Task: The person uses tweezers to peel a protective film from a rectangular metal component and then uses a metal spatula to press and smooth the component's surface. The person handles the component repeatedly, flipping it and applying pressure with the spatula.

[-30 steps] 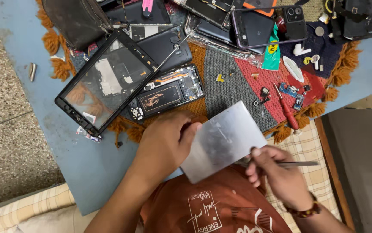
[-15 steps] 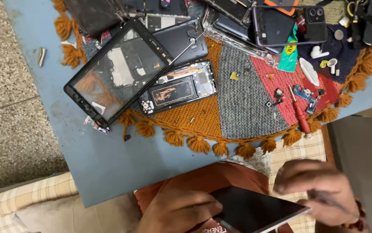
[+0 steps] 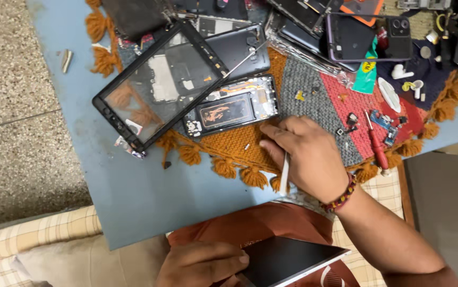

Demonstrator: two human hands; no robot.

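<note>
While left hand (image 3: pixel 202 263) grips dark panel (image 3: pixel 287 260) angled up-right, right hand (image 3: pixel 308 154) pinches near-vertical tool (image 3: pixel 285 172).

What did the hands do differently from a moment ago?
The right hand left the lap and reached up onto the woven mat, next to the opened phone, carrying a thin metal tool. The left hand brought the flat panel down to the lap and turned its dark side up; it keeps holding it. The big tablet frame and red screwdriver stayed put.
</note>
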